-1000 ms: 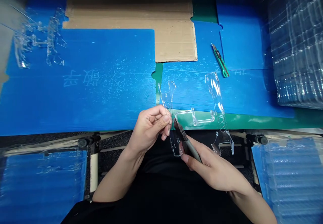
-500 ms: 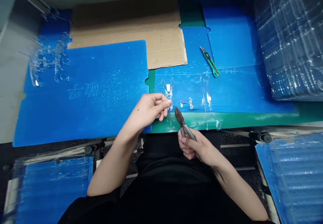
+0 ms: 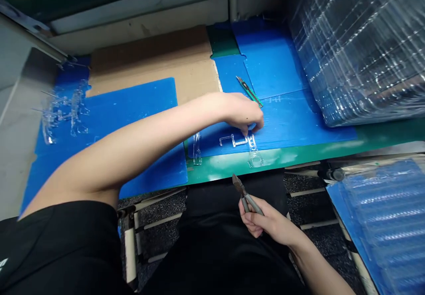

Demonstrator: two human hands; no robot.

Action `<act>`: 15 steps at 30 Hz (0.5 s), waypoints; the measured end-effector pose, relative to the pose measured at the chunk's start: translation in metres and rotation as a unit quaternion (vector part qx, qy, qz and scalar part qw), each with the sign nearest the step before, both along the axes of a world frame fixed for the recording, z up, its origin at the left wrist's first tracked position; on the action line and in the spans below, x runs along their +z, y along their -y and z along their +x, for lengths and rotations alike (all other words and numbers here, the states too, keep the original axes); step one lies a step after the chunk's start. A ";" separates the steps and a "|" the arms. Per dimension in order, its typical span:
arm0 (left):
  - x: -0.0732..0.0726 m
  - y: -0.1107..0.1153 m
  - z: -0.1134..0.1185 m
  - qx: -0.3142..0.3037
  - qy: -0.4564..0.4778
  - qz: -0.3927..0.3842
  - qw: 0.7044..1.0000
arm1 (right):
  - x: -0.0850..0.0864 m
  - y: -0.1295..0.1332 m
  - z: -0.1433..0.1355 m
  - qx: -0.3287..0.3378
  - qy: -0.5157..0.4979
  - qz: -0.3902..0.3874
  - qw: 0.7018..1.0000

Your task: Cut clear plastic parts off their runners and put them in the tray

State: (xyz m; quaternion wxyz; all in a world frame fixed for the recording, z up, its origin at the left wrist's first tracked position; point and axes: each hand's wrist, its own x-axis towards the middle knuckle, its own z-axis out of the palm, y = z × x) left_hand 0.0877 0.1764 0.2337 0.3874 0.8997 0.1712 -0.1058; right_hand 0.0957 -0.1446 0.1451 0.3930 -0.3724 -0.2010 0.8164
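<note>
My left hand point(image 3: 242, 110) reaches across to the right, its fingertips closed on the upper end of a clear plastic part point(image 3: 254, 154) that lies at the front edge of the bench. Joined to or touching that part is a thin clear runner point(image 3: 234, 142). A second clear plastic piece point(image 3: 197, 149) lies to the left, partly covered by my forearm. Low in front of the bench, my right hand point(image 3: 264, 222) grips a pair of side cutters point(image 3: 245, 192) by the grey handles, jaws pointing up and away from me.
A green utility knife point(image 3: 249, 92) lies behind my left hand. Several clear mouldings point(image 3: 63, 113) are piled at the far left. Brown cardboard point(image 3: 149, 56) and blue sheets point(image 3: 133, 109) cover the bench. A tall plastic-wrapped stack point(image 3: 361, 64) stands at the right.
My left hand has moved right, from the left clear piece to the right one. My right hand with the cutters has drawn back slightly towards me. The view has shifted too.
</note>
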 end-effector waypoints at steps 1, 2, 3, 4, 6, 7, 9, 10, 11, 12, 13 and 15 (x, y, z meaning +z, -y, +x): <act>-0.005 -0.001 0.008 0.047 0.002 -0.016 0.999 | 0.002 0.001 0.001 0.001 0.008 0.004 1.000; -0.008 -0.003 0.011 0.096 0.009 -0.026 0.995 | 0.004 0.003 0.002 0.001 0.017 0.008 1.000; -0.008 -0.006 0.008 0.136 0.022 -0.033 0.990 | 0.006 0.004 0.003 0.000 0.025 0.012 1.000; -0.004 -0.010 0.001 0.158 0.038 -0.038 0.986 | 0.009 0.004 0.004 -0.001 0.037 0.017 0.999; 0.013 -0.015 -0.026 0.153 0.063 -0.048 0.985 | 0.014 0.004 0.006 -0.001 0.073 0.031 0.997; 0.023 -0.015 -0.043 0.141 0.070 -0.053 0.986 | 0.017 0.003 0.007 0.000 0.097 0.039 0.995; 0.041 -0.004 -0.079 0.139 0.078 -0.070 0.985 | 0.022 -0.002 0.007 -0.003 0.147 0.058 0.987; 0.045 0.007 -0.097 0.162 0.082 -0.088 0.979 | 0.025 -0.005 0.007 -0.007 0.173 0.068 0.983; 0.045 0.021 -0.113 0.196 0.087 -0.116 0.970 | 0.028 -0.009 0.006 -0.009 0.197 0.078 0.977; 0.040 0.037 -0.127 0.235 0.092 -0.151 0.956 | 0.031 -0.014 0.006 -0.006 0.225 0.087 0.971; 0.031 0.054 -0.139 0.278 0.102 -0.192 0.936 | 0.034 -0.019 0.005 0.002 0.254 0.096 0.962; 0.007 0.086 -0.158 0.347 0.127 -0.267 0.890 | 0.041 -0.028 0.002 0.027 0.307 0.109 0.945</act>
